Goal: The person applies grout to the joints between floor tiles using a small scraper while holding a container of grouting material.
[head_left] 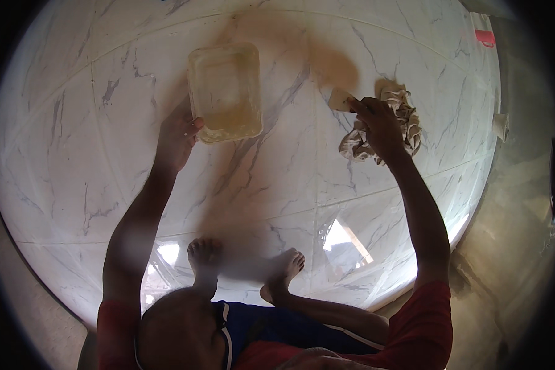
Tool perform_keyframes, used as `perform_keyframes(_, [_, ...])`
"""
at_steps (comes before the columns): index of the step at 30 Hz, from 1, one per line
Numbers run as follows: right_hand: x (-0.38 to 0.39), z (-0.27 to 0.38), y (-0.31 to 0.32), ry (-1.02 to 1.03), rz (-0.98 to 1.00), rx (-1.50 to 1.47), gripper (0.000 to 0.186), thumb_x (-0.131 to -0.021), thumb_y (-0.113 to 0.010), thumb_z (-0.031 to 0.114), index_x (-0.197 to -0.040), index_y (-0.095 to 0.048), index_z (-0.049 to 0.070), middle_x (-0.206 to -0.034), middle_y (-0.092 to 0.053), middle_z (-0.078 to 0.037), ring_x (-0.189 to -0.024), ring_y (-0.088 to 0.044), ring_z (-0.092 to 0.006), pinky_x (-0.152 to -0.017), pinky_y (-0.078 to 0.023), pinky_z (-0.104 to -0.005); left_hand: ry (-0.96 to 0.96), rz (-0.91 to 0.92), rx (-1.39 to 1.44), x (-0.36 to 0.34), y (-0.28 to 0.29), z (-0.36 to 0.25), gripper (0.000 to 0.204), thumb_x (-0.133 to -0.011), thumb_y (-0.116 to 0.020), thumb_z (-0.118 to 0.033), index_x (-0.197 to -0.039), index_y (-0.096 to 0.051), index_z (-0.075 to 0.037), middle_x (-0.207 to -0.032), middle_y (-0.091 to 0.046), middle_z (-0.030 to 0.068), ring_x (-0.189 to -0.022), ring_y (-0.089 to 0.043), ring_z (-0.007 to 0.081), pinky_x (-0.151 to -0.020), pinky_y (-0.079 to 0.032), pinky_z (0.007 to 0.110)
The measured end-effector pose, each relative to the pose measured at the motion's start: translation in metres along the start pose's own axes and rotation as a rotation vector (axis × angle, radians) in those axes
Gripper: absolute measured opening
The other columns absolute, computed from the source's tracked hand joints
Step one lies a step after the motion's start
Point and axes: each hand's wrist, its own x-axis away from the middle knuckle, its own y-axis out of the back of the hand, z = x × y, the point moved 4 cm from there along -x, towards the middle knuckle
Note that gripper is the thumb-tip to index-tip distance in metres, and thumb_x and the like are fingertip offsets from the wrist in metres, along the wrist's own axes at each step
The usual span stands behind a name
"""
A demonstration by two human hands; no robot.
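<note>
My left hand (180, 137) grips the lower left rim of a shallow, pale plastic tub (196, 92), with the thumb over the edge. Inside the tub a yellowish-brown residue covers part of the bottom. My right hand (381, 126) is closed on a small, flat, pale yellowish piece (340, 100); its exact kind I cannot make out. A crumpled, striped beige cloth (410, 114) lies on the floor behind and beside that hand. Whether the hand touches the cloth is hidden.
White marble-patterned tiles (271, 179) with grey veins make up the floor, with light reflected near my bare feet (287, 271). To the right, past the tile edge, runs a rough grey surface (512, 203). A red object with a handle (485, 38) stands at the far right.
</note>
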Motion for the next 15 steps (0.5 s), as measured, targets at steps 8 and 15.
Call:
perform_keyframes(8, [-0.043,0.154,0.067,-0.018,-0.036,-0.401,0.035,-0.095,-0.067,0.011,-0.13,-0.062,0.011,-0.108,-0.066,-0.014,-0.095,-0.069,-0.0329,-0.079,-0.058,-0.0442,0.018,-0.076,-0.155,0.021,-0.037,-0.034,0.083,-0.085,-0.085,-0.02,-0.156,-0.044,-0.008,-0.116,-0.069,0.0036,-0.095,-0.063,0.0095,-0.072,-0.05,0.024])
perform_keyframes(15, [-0.111,0.209,0.093,0.115,0.246,0.128,0.028,-0.088,-0.066,0.015,-0.116,-0.066,0.01,-0.097,-0.065,-0.007,-0.093,-0.069,-0.0256,-0.076,-0.058,-0.0391,0.195,0.117,-0.179,0.039,-0.05,-0.093,0.064,-0.084,-0.085,-0.019,-0.142,-0.061,-0.005,-0.115,-0.07,0.0064,-0.098,-0.068,0.0154,-0.087,-0.057,0.034])
